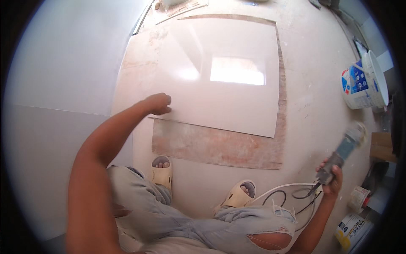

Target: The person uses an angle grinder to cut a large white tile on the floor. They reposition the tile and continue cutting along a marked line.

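One grinder, probably heavy, best gripped mid-body, filled my wrapped right hand, right of the tile; my left hand curled by the tile's near-left corner, contents unclear.

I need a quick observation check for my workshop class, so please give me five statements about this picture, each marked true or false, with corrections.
1. The right hand grips an angle grinder. True.
2. The angle grinder has no cable. False: a dark cable leaves its rear end.
3. The glossy pale tile lies on a worn reddish board. True.
4. Both hands are on the angle grinder. False: the left hand is away from it, at the near left corner of the glossy pale tile.
5. A white bucket is to the right of the glossy pale tile. True.
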Motion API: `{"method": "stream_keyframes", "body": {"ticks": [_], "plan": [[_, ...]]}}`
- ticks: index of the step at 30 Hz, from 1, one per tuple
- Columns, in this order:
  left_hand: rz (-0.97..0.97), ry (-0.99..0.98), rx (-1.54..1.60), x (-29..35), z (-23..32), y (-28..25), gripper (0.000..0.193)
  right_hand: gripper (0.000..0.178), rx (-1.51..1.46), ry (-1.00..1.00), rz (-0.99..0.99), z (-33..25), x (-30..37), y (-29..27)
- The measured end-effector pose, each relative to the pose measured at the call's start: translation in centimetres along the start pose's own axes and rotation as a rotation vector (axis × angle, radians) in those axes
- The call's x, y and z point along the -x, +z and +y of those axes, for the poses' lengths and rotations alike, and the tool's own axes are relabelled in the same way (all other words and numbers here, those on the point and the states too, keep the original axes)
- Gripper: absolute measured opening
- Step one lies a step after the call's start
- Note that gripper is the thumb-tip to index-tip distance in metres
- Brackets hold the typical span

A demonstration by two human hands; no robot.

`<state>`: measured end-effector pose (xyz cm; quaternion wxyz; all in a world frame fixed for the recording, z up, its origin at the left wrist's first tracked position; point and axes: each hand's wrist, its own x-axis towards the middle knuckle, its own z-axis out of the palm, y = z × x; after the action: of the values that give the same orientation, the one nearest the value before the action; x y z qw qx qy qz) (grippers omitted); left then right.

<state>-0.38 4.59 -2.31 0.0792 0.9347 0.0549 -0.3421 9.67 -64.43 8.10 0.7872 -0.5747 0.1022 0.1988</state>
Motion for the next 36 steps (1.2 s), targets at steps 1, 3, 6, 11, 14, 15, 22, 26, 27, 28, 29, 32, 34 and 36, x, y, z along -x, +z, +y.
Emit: {"method": "stream_keyframes", "body": {"ticks": [1,3,6,11,14,15,22,26,27,28,29,32,34,36], "plan": [[-0.009,0.021,-0.014,-0.5,0.3,0.3,0.041,0.054,0.107,0.034,0.013,0.3,-0.5,2.7],[-0.015,0.035,0.001,-0.8,1.7,0.5,0.044,0.044,0.321,0.046,-0.004,1.3,-1.0,8.8],[-0.027,0.083,0.037,-1.5,4.2,0.1,0.046,0.046,0.306,0.176,-0.12,2.9,-1.8,15.5],[0.019,0.239,0.121,-2.0,8.2,1.4,0.049,0.047,0.345,0.27,-0.242,3.0,-2.7,24.5],[-0.024,0.317,0.155,-2.0,10.0,2.2,0.05,0.048,0.371,0.237,-0.28,2.3,-3.5,28.6],[-0.04,0.354,0.168,-2.2,10.4,2.2,0.05,0.051,0.369,0.211,-0.282,2.4,-3.8,29.6],[0.073,0.395,0.243,-2.3,10.7,0.8,0.057,0.065,0.744,0.231,-0.29,6.4,-6.1,35.8],[0.082,0.402,0.241,-2.3,12.1,1.5,0.062,0.059,0.663,0.076,-0.288,15.0,-8.2,35.1],[0.08,0.403,0.224,-2.0,11.8,1.8,0.063,0.059,0.714,-0.023,-0.246,17.5,-9.1,35.1],[0.086,0.386,0.216,-1.7,11.5,2.1,0.065,0.059,0.765,-0.124,-0.202,19.6,-9.8,35.4],[0.095,0.367,0.207,-1.4,10.9,2.5,0.067,0.06,0.796,-0.145,-0.179,21.1,-10.3,36.0],[0.091,0.293,0.183,0.1,8.9,3.3,0.074,0.063,0.854,-0.179,-0.133,24.0,-11.3,38.4],[0.065,0.243,0.176,0.7,7.8,3.7,0.079,0.065,0.841,-0.147,-0.128,25.5,-11.6,39.7],[0.044,0.194,0.172,1.4,7.4,3.6,0.083,0.07,0.884,-0.125,-0.13,26.1,-11.8,40.6]]}}
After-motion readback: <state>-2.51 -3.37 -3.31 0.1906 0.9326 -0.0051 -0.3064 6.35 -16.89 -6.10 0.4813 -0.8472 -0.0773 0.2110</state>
